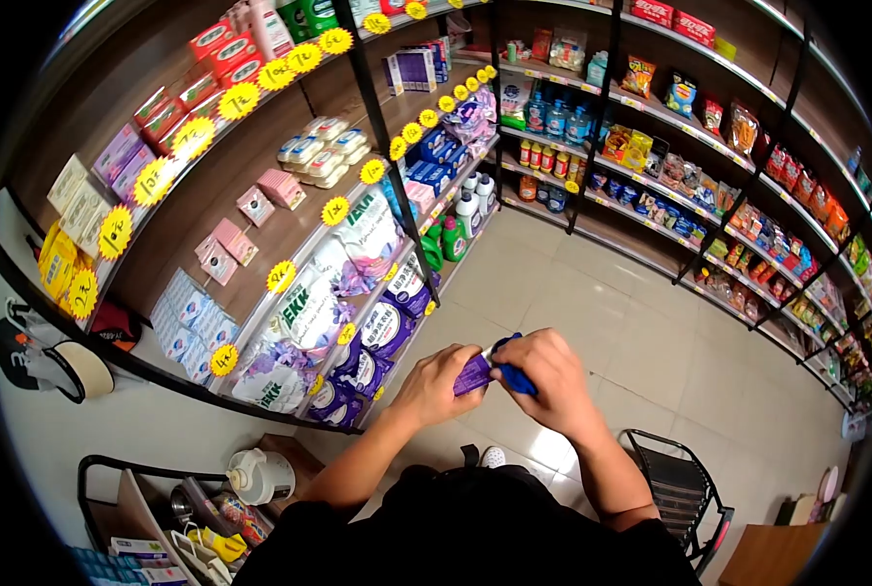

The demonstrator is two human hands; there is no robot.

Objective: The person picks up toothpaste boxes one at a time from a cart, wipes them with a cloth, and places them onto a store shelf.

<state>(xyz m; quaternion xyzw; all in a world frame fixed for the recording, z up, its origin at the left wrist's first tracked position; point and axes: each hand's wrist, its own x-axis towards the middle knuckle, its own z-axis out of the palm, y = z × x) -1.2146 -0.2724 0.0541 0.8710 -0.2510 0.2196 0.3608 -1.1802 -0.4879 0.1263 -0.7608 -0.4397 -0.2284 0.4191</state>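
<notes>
In front of my body, my left hand (440, 387) is closed around a small purple box (473, 375) with a whitish end. My right hand (553, 379) grips a crumpled blue cloth (517, 379) against the box's right end. Both hands are close together over the tiled floor, and the fingers partly hide the box and the cloth. To the left of my hands, large white and purple laundry packs (309, 311) fill the lower shelves.
Tall shelves (250, 337) with yellow price tags stand on the left. Snack shelves (690, 190) curve along the back and right. A black chair (672, 481) is at lower right. A white bucket (263, 476) and a cart of goods (143, 498) stand lower left.
</notes>
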